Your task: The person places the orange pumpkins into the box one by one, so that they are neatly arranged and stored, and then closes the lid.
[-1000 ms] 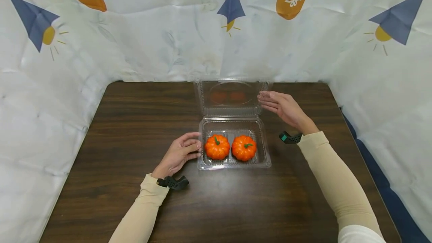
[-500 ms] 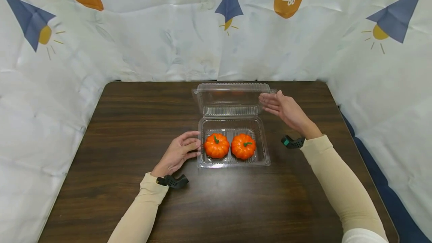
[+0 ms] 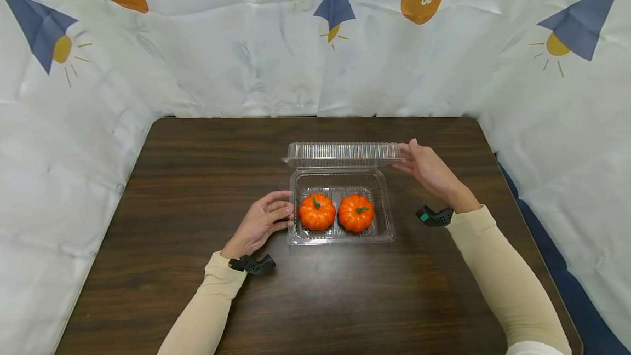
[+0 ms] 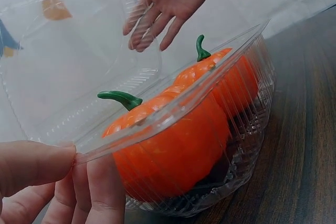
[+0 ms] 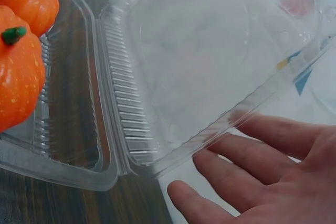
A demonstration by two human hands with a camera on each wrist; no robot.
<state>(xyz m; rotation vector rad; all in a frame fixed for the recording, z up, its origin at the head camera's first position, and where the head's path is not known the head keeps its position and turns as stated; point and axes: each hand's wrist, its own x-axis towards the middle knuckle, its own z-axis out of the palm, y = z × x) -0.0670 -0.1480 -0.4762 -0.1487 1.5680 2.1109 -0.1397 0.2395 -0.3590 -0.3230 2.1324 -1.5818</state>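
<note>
A clear plastic clamshell container (image 3: 340,181) stands on the table with two small orange pumpkins side by side in its base, a left pumpkin (image 3: 316,213) and a right pumpkin (image 3: 357,215), both with green stems. Its hinged lid (image 3: 345,153) is raised, standing roughly upright behind the base. My left hand (image 3: 259,223) pinches the base's left rim, thumb above and fingers beneath, as the left wrist view shows. At the lid's right edge is my right hand (image 3: 432,173); its fingers (image 5: 247,153) are extended behind the lid's edge, palm facing it.
The dark wood-grain table (image 3: 207,152) lies beneath everything. A white patterned cloth (image 3: 222,59) hangs behind the table and along both sides. Each wrist wears a black band, such as the left wristband (image 3: 252,265).
The lid has swung up and forward from leaning back to roughly upright. My right hand has moved with it, slightly right and nearer. The left hand and pumpkins have stayed put.
</note>
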